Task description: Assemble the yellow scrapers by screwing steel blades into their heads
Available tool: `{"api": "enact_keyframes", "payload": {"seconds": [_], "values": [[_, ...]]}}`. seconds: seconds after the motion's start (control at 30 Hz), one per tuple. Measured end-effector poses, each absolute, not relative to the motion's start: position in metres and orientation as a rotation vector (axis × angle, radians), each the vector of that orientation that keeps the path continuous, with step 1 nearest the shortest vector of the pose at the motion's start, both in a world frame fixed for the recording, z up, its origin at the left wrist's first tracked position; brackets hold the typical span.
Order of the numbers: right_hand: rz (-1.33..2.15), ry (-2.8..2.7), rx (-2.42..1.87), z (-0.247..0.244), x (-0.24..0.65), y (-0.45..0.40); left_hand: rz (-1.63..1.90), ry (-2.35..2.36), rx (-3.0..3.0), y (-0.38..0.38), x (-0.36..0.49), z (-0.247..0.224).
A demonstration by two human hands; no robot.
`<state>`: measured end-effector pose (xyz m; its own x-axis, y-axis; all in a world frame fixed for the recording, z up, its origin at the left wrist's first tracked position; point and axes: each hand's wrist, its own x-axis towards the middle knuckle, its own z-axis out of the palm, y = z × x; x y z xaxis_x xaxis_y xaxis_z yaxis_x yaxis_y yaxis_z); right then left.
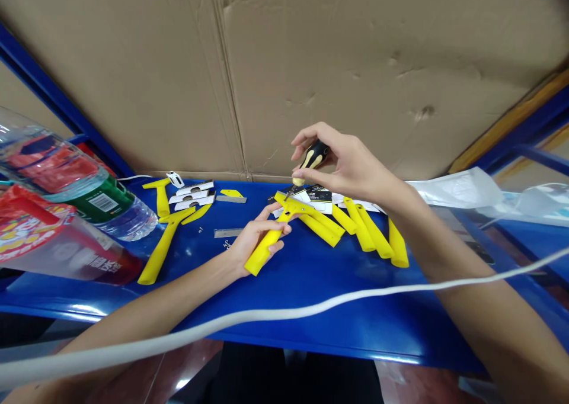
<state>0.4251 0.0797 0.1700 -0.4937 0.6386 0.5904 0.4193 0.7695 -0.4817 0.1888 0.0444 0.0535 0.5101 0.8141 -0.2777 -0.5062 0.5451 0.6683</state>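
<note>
My left hand (258,238) is wrapped round the handle of a yellow scraper (268,245), its wide head tilted up and away. My right hand (331,161) grips a black and cream screwdriver (315,155) by its handle. The screwdriver points down at the scraper's head; whether its tip touches a screw is too small to tell. Several yellow handles (371,232) lie just right of the held scraper. To the left lie another yellow scraper (160,251), a yellow T-shaped piece (162,198), a metal blade (229,233) and small screws (227,244).
A large water bottle (104,199) and a red-lidded cup (89,256) stand at the left. White blade packs (193,195) lie at the back. A white cable (284,315) crosses the foreground. Clear plastic bags (462,192) lie at the right, and cardboard (311,66) rises behind the blue table (329,327).
</note>
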Motion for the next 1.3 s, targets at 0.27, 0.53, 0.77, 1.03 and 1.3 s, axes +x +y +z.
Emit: {"api": "enact_keyframes", "payload": {"seconds": [0.27,0.53,0.77,1.03,1.3], "values": [[0.426,-2.169,-0.777,0.1697,0.426,0.0797,0.843,0.628,0.554,0.0434,0.1903,0.0565],[0.543,-2.182,-0.757,0.1711,0.4254,0.0764,0.84,0.633,0.573,0.0459,0.1883,0.0534],[0.439,-2.183,-0.84,0.1728,0.4265,0.0759,0.835,0.62,0.569,0.0452,0.1885,0.0537],[0.57,-2.156,-0.8,0.1731,0.4262,0.0758,0.836,0.631,0.585,0.0478,0.1858,0.0508],[0.4,-2.157,-0.788,0.1691,0.4249,0.0807,0.838,0.61,0.56,0.0458,0.1878,0.0556]]}}
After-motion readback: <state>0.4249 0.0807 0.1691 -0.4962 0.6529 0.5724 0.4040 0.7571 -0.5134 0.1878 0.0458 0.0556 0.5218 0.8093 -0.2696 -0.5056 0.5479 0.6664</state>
